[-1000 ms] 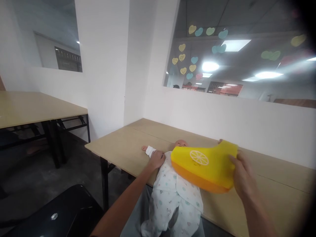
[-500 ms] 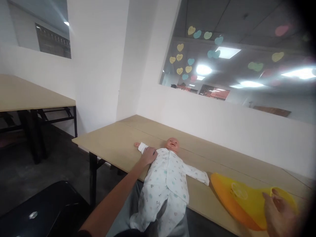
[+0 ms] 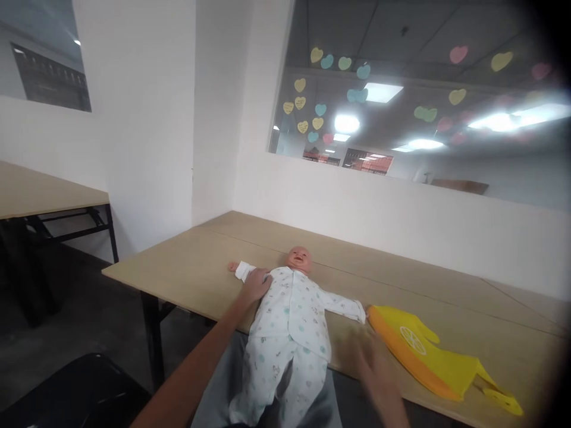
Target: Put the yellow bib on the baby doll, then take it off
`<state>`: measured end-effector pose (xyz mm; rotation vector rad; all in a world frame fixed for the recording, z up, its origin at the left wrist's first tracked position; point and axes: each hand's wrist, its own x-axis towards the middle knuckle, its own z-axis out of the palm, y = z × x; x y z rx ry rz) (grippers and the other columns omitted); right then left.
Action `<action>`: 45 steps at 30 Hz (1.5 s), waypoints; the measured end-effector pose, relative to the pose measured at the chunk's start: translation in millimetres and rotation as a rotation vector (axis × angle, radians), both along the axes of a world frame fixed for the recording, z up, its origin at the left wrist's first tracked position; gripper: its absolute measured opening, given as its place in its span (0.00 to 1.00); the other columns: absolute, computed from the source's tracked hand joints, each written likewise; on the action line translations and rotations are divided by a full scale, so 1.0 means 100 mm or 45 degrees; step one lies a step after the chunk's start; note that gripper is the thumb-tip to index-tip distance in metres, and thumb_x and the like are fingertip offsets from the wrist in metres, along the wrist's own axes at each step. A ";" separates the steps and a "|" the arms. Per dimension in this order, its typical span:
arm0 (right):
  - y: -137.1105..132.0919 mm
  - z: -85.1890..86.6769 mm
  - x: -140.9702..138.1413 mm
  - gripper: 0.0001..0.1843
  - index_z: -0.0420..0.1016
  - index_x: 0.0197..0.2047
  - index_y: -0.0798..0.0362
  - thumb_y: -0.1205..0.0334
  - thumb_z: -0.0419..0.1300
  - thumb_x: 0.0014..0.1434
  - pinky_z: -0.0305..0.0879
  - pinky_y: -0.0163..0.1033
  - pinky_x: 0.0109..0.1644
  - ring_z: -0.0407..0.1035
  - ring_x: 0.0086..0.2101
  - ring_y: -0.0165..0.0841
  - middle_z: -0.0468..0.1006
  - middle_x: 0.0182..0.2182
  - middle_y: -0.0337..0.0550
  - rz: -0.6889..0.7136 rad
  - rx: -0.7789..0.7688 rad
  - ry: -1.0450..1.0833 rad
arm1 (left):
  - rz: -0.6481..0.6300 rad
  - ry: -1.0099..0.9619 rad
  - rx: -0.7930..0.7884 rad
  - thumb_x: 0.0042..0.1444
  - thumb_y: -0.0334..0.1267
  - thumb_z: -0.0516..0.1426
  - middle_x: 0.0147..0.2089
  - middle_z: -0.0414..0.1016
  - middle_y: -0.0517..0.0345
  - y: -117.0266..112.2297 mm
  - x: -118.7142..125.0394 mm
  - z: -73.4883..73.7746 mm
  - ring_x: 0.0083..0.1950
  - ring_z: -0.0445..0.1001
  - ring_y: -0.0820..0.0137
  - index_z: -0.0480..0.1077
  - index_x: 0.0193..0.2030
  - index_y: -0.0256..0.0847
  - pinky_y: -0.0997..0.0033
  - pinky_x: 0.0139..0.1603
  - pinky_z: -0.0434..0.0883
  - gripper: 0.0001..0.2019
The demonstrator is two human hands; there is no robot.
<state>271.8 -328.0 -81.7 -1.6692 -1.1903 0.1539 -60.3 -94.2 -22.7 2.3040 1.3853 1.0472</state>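
A baby doll [image 3: 291,309] in white patterned pyjamas lies on its back, head and torso on the table, legs hanging over the edge onto my lap. My left hand [image 3: 256,285] is closed around the doll's upper arm at the shoulder, on the left of the picture. A yellow bib [image 3: 439,356] with an orange edge and a white citrus print lies on the table to the right, its strap end near the front edge. Between doll and bib, my right hand [image 3: 375,362] is blurred by motion, fingers stretched out, holding nothing.
The wooden table [image 3: 178,252] runs along a white wall under a window [image 3: 401,131] with heart-shaped notes. Another table [image 3: 49,190] stands at the left. A black chair [image 3: 75,392] is at the lower left.
My right hand has let go of the bib and moved left toward the doll. The bib now lies flatter, its straps spread. My left hand stays on the doll; the view has turned slightly right.
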 end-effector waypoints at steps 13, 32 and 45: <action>0.45 0.84 -1.69 0.38 0.53 0.79 0.58 0.46 0.43 0.73 0.46 0.61 0.78 0.36 0.76 0.50 0.40 0.77 0.46 0.237 -0.387 -0.528 | -0.219 0.141 0.132 0.71 0.47 0.47 0.80 0.52 0.46 -1.17 0.06 -0.11 0.81 0.50 0.55 0.58 0.76 0.40 0.44 0.78 0.56 0.29; 1.23 1.03 -1.58 0.38 0.49 0.80 0.54 0.45 0.44 0.74 0.47 0.61 0.76 0.38 0.76 0.54 0.40 0.77 0.49 0.208 -0.563 -0.527 | -0.184 0.153 0.033 0.72 0.41 0.44 0.80 0.51 0.39 -0.38 0.44 -0.16 0.81 0.47 0.56 0.58 0.75 0.36 0.47 0.80 0.51 0.28; 0.82 0.90 -1.44 0.35 0.54 0.78 0.53 0.48 0.44 0.75 0.42 0.50 0.80 0.40 0.76 0.42 0.45 0.77 0.46 0.301 -0.395 -0.375 | -0.275 0.026 -0.176 0.70 0.50 0.50 0.77 0.58 0.46 -1.09 -0.10 -0.01 0.78 0.57 0.55 0.65 0.73 0.41 0.47 0.77 0.59 0.29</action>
